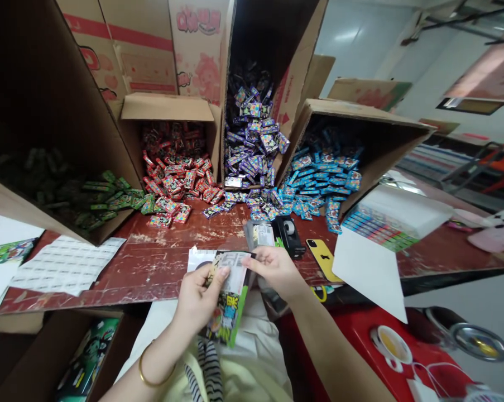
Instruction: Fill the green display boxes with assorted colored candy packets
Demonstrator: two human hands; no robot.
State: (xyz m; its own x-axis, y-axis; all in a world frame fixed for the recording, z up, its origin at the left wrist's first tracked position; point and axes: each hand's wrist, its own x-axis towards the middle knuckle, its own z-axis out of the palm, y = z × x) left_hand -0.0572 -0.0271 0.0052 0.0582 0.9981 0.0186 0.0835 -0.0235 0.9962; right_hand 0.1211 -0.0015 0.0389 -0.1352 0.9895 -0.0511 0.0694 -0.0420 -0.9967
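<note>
My left hand (199, 296) grips a colourful printed pouch (229, 312) with green edges, held upright over my lap. My right hand (274, 268) pinches the pouch's top edge, where a white label shows. Both hands sit just in front of the worn red table (159, 262). Behind them lie piles of small wrapped sweets spilling from tipped cardboard boxes: green ones (105, 198), red ones (176, 178), purple ones (254, 151) and blue ones (322, 176).
A sheet of white labels (63, 265) lies at the left. A tape dispenser (289, 234), a yellow phone (322, 258) and a white display box (394, 220) stand to the right. A red stool (385, 346) with a cup is at lower right.
</note>
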